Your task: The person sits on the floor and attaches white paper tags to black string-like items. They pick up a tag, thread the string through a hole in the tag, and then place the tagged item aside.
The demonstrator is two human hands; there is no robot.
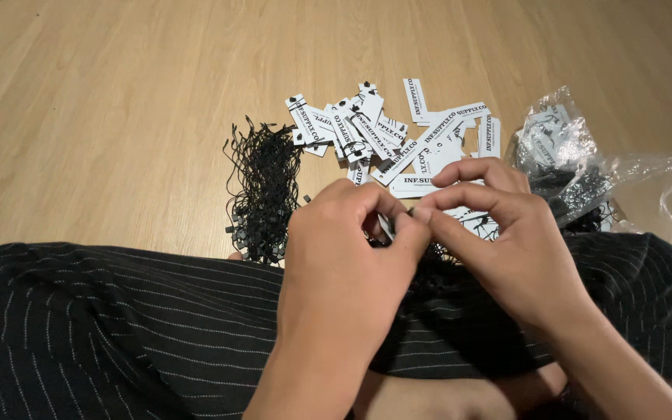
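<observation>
two hands meet at centre frame over the lap: left hand [349, 233] and right hand [499, 222] pinch fingertip to fingertip on one small white hang tag [387, 226] with a dark bit at the pinch point [410, 210] (likely a string end, too small to confirm). held close to the body and high off the floor, probably so the fine work sits right under the eyes. supplies are sorted by kind within reach: one bundle of black loop strings [262, 190] on the wooden floor [103, 101] to the left, one loose heap of white printed tags [398, 136] straight ahead, roughly twenty or more, overlapped so no exact count. one crinkled clear plastic bag [585, 167] to the right holds more tags and strings. black pinstriped trousers [118, 327] fill the foreground.
</observation>
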